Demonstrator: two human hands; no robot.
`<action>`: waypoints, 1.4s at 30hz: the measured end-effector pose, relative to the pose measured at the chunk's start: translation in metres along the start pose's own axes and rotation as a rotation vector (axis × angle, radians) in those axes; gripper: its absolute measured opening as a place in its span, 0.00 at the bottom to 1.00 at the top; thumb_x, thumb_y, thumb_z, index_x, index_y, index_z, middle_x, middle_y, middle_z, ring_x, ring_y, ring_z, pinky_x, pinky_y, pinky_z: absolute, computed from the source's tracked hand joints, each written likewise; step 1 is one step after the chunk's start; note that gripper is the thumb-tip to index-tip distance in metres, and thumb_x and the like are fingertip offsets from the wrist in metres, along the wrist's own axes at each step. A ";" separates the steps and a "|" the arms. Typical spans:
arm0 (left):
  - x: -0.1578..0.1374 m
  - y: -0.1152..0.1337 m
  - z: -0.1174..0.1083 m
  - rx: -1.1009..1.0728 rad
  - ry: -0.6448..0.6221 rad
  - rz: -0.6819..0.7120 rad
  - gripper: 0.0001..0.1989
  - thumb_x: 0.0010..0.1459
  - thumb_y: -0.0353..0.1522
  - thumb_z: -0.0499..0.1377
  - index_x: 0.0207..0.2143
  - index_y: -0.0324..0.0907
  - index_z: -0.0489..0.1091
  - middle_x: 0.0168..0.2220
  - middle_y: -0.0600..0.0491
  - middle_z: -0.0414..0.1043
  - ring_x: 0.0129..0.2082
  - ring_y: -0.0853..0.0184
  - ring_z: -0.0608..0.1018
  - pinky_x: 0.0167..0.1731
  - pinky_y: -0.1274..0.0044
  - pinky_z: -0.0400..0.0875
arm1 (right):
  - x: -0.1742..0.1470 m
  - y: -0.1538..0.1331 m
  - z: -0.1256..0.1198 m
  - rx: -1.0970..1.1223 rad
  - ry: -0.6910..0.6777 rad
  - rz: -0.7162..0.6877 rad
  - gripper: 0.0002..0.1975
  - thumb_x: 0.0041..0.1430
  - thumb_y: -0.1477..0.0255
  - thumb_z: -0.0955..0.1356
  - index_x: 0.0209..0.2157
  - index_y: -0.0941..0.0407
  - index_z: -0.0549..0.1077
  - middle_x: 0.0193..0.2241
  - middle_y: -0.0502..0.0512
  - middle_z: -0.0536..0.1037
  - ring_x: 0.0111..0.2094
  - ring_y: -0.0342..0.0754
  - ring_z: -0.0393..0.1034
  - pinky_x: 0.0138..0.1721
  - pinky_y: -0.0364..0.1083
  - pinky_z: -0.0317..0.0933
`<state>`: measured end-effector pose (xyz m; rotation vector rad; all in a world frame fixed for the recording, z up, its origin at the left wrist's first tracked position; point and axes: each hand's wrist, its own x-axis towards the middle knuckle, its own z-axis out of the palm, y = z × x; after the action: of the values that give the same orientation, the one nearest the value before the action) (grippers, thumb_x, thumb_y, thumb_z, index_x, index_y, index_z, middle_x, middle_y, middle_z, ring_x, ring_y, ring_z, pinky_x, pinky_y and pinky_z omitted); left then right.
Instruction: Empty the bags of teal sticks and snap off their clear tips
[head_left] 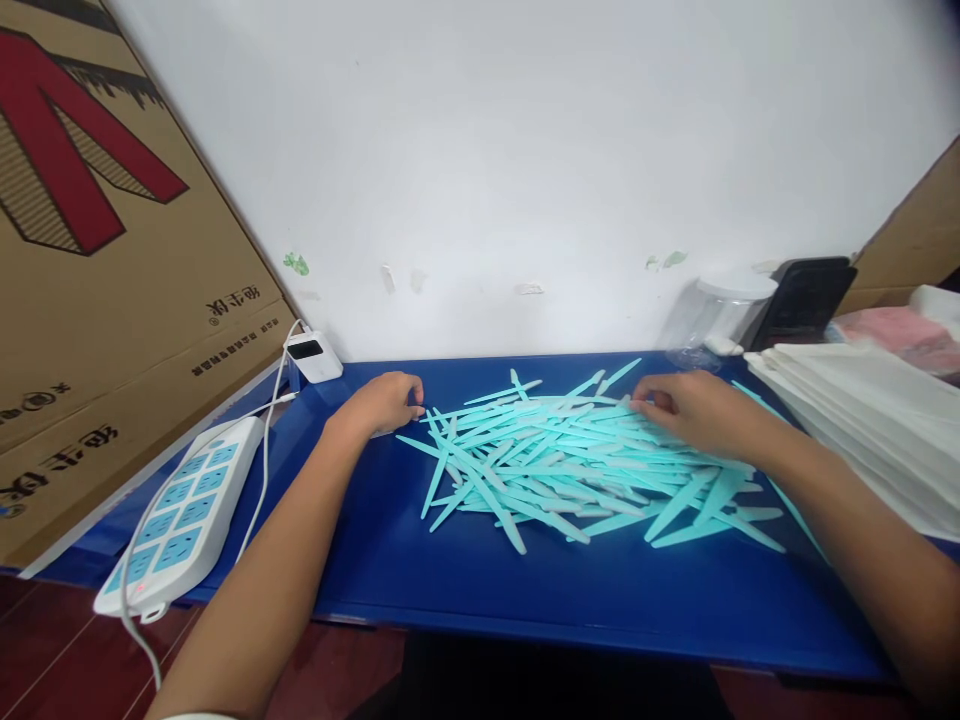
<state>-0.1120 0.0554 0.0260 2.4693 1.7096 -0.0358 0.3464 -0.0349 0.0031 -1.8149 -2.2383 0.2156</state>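
Observation:
A loose heap of thin turquoise knife-shaped sticks (517,460) with paler, tapered ends lies crisscrossed on the blue table (450,590). At the heap's left edge is my left hand (391,400), its fingers curled and a gap showing between thumb and forefinger. No stick can be made out in it, though a stick's tip lies close to the thumb. Over the heap's right rear part, my right hand (694,408) pinches near the pale end of one stick. The palm and forearm cover some sticks beneath.
A white power strip (187,510) with cables and a small white device with a dark display (315,357) stand left, beside a large cardboard box (150,330). At the right are a clear jar with white lid (724,310), a black stand (802,305) and stacked white sheets (862,430).

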 end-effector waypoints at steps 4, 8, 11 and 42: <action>-0.003 -0.011 -0.007 0.025 -0.024 -0.074 0.12 0.57 0.37 0.65 0.43 0.44 0.77 0.40 0.48 0.79 0.36 0.60 0.79 0.33 0.74 0.67 | 0.000 0.002 0.000 -0.013 -0.001 0.007 0.19 0.69 0.57 0.64 0.42 0.55 0.80 0.25 0.55 0.78 0.24 0.48 0.68 0.27 0.47 0.52; -0.006 -0.003 -0.012 -0.064 0.042 0.053 0.18 0.60 0.43 0.64 0.49 0.43 0.77 0.45 0.46 0.79 0.42 0.59 0.80 0.40 0.73 0.71 | 0.001 0.002 -0.001 -0.002 0.002 -0.009 0.20 0.69 0.55 0.64 0.41 0.55 0.80 0.26 0.55 0.78 0.24 0.48 0.67 0.27 0.46 0.52; -0.006 0.013 -0.008 -0.238 0.048 0.270 0.23 0.63 0.47 0.63 0.54 0.44 0.76 0.52 0.46 0.77 0.52 0.59 0.78 0.50 0.72 0.72 | 0.000 -0.001 -0.001 0.008 0.000 -0.007 0.21 0.70 0.55 0.63 0.41 0.55 0.80 0.25 0.55 0.78 0.24 0.47 0.67 0.27 0.46 0.52; -0.003 0.057 0.018 -0.183 0.237 0.255 0.12 0.75 0.39 0.49 0.43 0.44 0.69 0.29 0.53 0.71 0.28 0.62 0.72 0.31 0.74 0.59 | 0.000 -0.008 -0.002 0.064 -0.023 -0.028 0.20 0.70 0.55 0.64 0.42 0.55 0.80 0.25 0.54 0.77 0.24 0.47 0.67 0.27 0.47 0.53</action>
<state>-0.0591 0.0312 0.0145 2.6111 1.3854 0.4358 0.3392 -0.0371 0.0075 -1.7563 -2.2433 0.3011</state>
